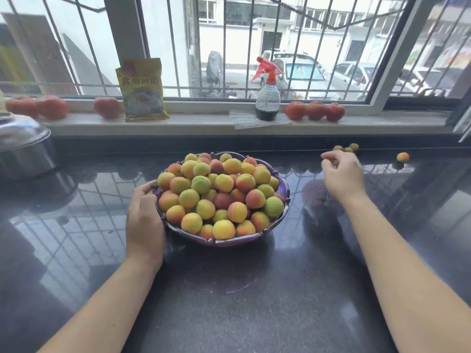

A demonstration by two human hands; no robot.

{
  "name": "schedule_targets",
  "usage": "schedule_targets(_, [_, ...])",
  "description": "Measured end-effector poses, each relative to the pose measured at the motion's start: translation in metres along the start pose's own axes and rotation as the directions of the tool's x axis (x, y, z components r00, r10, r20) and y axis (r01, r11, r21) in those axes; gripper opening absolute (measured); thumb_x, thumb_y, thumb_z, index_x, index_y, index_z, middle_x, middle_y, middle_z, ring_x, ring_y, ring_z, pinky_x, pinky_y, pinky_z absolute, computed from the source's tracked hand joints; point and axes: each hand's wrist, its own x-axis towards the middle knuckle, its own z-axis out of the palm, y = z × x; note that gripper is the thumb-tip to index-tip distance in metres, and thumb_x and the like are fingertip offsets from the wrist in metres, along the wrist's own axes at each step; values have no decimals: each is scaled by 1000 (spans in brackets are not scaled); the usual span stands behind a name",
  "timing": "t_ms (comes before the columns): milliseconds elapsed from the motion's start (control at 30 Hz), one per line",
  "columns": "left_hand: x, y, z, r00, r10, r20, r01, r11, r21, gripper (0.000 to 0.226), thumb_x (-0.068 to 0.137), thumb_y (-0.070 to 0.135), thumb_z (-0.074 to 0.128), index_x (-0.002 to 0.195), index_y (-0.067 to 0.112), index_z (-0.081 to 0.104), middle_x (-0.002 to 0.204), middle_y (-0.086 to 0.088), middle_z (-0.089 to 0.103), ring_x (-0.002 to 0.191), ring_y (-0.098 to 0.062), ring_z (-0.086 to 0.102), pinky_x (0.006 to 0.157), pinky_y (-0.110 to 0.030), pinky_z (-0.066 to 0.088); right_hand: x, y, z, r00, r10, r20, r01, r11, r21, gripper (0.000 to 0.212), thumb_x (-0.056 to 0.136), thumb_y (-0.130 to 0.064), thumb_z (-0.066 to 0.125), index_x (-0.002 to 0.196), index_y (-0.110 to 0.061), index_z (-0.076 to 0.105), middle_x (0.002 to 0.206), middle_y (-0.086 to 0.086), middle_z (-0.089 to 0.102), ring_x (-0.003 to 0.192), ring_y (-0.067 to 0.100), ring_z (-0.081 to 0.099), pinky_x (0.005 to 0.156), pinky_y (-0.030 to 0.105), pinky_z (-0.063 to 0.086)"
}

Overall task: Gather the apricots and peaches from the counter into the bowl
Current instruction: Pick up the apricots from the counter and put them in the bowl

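A purple scalloped bowl (224, 242) stands mid-counter, heaped with several yellow, orange and green apricots (221, 194). My left hand (144, 217) holds the bowl's left rim, fingers curled against it. My right hand (342, 174) hovers over the counter to the right of the bowl, fingers loosely curled with nothing in them. Just beyond it lie three small apricots (346, 148) by the back wall. A single apricot (403, 157) sits farther right. Red peaches lie on the windowsill: three at the right (315, 111), one left of the packet (107, 107), two at the far left (38, 107).
The dark polished counter (254, 289) spreads toward me. A steel pot (24, 154) stands at the far left. On the sill stand a yellow packet (142, 91) and a spray bottle (267, 98) with a red trigger. A barred window rises behind.
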Motion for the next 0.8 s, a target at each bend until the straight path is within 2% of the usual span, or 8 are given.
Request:
schedule_targets(33, [0,0,1,1000,0,-2,0,1000,-4,32,86,38,45,104,43,71,118,2,73,116,-27,70,103,-63,55,7,21,-3,998,38,-45,-45,984,-170,31,95,-16,53,121,-12,69,134,14,57,127,37,48,108,38,37])
schedule_targets(100, [1,-1,0,1000,1,-18,-2,1000,-10,33,85,36,45,100,47,73,118,0,74,116,-28,70,103,-64,55,15,50,-2,990,121,-71,-137,947,-292,41,98,-16,49,138,-13,59,157,16,33,143,39,27,118,43,24])
schedule_targets(167, [3,-3,0,1000,-4,-20,3,1000,-11,33,85,37,46,100,47,74,119,-2,74,116,-29,70,103,-64,55,19,59,6,986,168,20,-151,924,-351,50,100,-22,47,150,-20,45,167,10,13,151,33,12,122,45,17])
schedule_targets(233, [3,-2,0,1000,-5,-10,5,1000,-11,34,85,37,46,105,43,72,120,-1,74,117,-28,70,103,-63,55,23,64,14,966,216,143,-135,892,-432,53,102,-29,44,154,-23,37,169,2,6,153,28,8,122,47,17])
schedule_targets(400, [-1,1,1,1000,7,0,-7,1000,-9,36,86,37,45,112,37,70,120,2,72,118,-27,69,104,-62,55,24,65,17,963,246,110,-166,863,-477,43,98,-33,44,138,-18,49,150,3,27,132,36,38,107,48,40])
schedule_targets(533, [-2,1,1,1000,8,-1,-8,1000,-10,35,87,37,44,113,37,69,121,0,72,118,-27,69,104,-61,56,21,59,14,975,222,22,-188,868,-460,32,94,-28,49,123,-15,52,123,6,32,114,35,46,93,45,44])
schedule_targets(700, [-1,0,1,1000,6,-4,-6,1000,-8,34,87,37,45,111,38,70,122,-1,72,118,-27,69,103,-62,56,21,62,17,981,188,-38,-186,885,-426,26,95,-18,48,120,-13,51,139,12,36,122,39,44,99,46,42])
schedule_targets(800, [-2,1,0,1000,7,-5,-7,1000,-7,34,86,37,46,110,38,70,121,1,72,118,-27,69,103,-62,56,21,63,15,989,133,-72,-151,896,-418,20,95,-6,48,114,-9,50,129,21,50,118,41,48,96,44,40])
